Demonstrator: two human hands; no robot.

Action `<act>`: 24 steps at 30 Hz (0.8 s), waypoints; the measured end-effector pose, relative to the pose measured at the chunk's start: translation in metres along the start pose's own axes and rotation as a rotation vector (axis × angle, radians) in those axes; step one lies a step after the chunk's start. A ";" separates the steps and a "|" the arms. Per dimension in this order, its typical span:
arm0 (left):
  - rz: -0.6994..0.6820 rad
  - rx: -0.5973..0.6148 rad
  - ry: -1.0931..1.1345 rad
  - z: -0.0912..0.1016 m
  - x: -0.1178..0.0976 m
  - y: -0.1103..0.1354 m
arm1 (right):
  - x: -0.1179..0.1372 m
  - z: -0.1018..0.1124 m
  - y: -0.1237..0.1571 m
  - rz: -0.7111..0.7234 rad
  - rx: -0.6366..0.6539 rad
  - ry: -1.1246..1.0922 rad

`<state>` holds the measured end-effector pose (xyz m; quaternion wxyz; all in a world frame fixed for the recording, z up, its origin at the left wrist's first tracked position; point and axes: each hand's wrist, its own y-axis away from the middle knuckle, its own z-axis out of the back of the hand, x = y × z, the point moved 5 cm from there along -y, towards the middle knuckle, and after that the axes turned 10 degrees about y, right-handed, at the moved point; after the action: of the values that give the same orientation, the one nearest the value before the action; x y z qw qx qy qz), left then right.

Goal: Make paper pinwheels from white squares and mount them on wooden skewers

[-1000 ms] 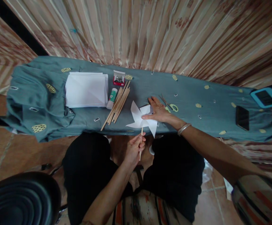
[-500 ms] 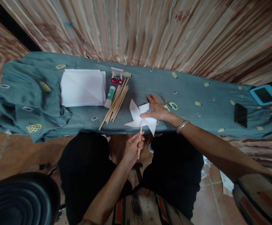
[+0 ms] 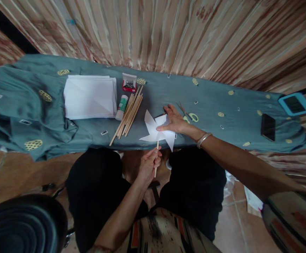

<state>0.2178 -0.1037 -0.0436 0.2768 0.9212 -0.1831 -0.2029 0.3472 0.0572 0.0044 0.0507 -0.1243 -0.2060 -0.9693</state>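
In the head view, the white pinwheel (image 3: 153, 130) lies at the near edge of the green-grey cloth (image 3: 210, 98), one pointed blade reaching that edge; its thin wooden stick (image 3: 155, 172) runs out past it toward the person's lap, gripped in the closed fingers of the left hand (image 3: 149, 163). The right hand (image 3: 176, 121) is spread, its thumb resting on the pinwheel's middle. Just beyond its fingers are scissors (image 3: 193, 117) with pale green handles, then a broad stretch of cloth before the dark phone (image 3: 268, 127). Left of the pinwheel, the slim round sticks (image 3: 128, 116) lie in a loose slanting bundle beside a capped glue stick (image 3: 121, 107), a flat paper stack (image 3: 89, 96) and an open cardboard box (image 3: 129, 88) of small metal pieces. A pleated curtain (image 3: 147, 35) borders the far edge. Compared with half a second ago, the view has shifted slightly, while both hands keep their places on the pinwheel and stick.
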 end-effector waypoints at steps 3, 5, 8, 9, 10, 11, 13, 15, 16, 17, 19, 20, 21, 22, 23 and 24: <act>-0.002 -0.010 0.006 -0.001 0.000 0.000 | -0.002 -0.001 -0.002 -0.010 -0.007 -0.010; -0.004 -0.018 0.009 -0.001 0.000 0.000 | -0.003 -0.002 -0.003 0.004 -0.012 -0.023; -0.002 -0.016 0.021 -0.001 0.000 0.001 | -0.003 -0.003 -0.002 0.021 -0.012 -0.034; 0.002 -0.013 0.024 -0.002 0.000 0.001 | -0.002 -0.003 -0.001 0.019 -0.005 -0.029; 0.008 -0.011 0.026 -0.002 -0.001 0.001 | -0.001 -0.002 0.000 0.014 0.003 -0.020; 0.014 -0.011 0.026 -0.002 -0.001 0.002 | 0.000 -0.002 0.001 0.009 0.013 -0.008; 0.020 -0.016 0.023 -0.001 -0.001 0.003 | 0.002 -0.001 0.003 0.010 0.022 0.009; 0.017 -0.021 0.016 -0.001 -0.002 0.003 | 0.003 0.001 0.005 0.020 0.010 0.008; 0.012 -0.021 0.013 -0.001 -0.003 0.004 | 0.003 0.001 0.005 0.023 0.001 0.002; 0.007 -0.022 0.010 -0.001 -0.004 0.004 | 0.003 0.002 0.005 0.024 -0.008 -0.007; -0.002 -0.027 0.004 -0.002 -0.005 0.004 | 0.000 0.002 0.004 0.020 -0.025 -0.038; -0.005 -0.029 0.002 -0.002 -0.005 0.004 | -0.001 0.002 0.004 0.021 -0.037 -0.062; -0.009 -0.030 -0.001 -0.003 -0.006 0.004 | -0.002 0.002 0.004 0.024 -0.053 -0.091; -0.014 -0.030 -0.004 -0.004 -0.007 0.004 | -0.004 0.002 0.004 0.032 -0.075 -0.123; -0.020 -0.027 -0.007 -0.004 -0.007 0.004 | -0.005 0.003 0.005 0.042 -0.102 -0.160; -0.025 -0.024 -0.012 -0.005 -0.008 0.004 | -0.006 0.003 0.007 0.051 -0.135 -0.197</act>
<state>0.2124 -0.1011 -0.0351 0.2840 0.9189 -0.1708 -0.2141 0.3551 0.0527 0.0082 0.0463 -0.2273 -0.1411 -0.9624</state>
